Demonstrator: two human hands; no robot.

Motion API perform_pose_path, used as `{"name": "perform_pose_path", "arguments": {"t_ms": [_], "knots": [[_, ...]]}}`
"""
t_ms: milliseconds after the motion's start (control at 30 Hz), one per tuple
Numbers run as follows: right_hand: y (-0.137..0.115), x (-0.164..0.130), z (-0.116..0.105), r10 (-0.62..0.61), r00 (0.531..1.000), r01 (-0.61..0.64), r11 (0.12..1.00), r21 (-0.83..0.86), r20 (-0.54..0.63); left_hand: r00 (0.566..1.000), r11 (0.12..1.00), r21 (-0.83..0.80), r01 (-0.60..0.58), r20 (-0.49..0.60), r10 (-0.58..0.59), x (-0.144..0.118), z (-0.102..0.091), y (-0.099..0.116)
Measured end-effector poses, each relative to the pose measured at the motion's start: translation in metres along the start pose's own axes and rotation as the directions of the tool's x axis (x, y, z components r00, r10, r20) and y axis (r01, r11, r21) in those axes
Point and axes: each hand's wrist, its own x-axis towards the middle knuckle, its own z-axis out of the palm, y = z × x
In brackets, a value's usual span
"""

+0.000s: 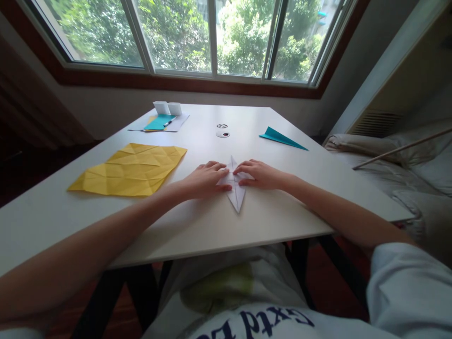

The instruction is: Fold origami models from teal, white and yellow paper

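Observation:
A folded white sheet of paper, shaped like a long diamond, lies flat on the white table with one point toward me. Fold lines run along and across it. My left hand rests on its left side, fingers stretched out over the paper and thumb apart from them. From the other side, my right hand lies on the right part, its fingers spread and touching the surface. Both sets of fingers cover the middle of the paper, and the far point shows beyond them.
A creased yellow sheet lies left of my hands. A teal folded paper sits at the right. Toward the back left are a teal sheet, a pen and white paper boxes. A round fitting is mid-table.

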Motion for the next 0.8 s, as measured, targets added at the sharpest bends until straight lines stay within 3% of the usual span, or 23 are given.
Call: {"name": "perform_pose_path", "arguments": {"t_ms": [500, 800], "knots": [[-0.011, -0.005, -0.004, 0.033, 0.995, -0.032, 0.999, -0.015, 0.089, 0.991, 0.998, -0.045, 0.050, 0.129, -0.044, -0.007, -0.004, 0.014], [-0.007, -0.002, -0.006, 0.015, 0.999, -0.015, 1.000, -0.001, 0.052, 0.983, 0.994, -0.031, 0.106, 0.152, -0.100, -0.008, -0.005, 0.015]]}}
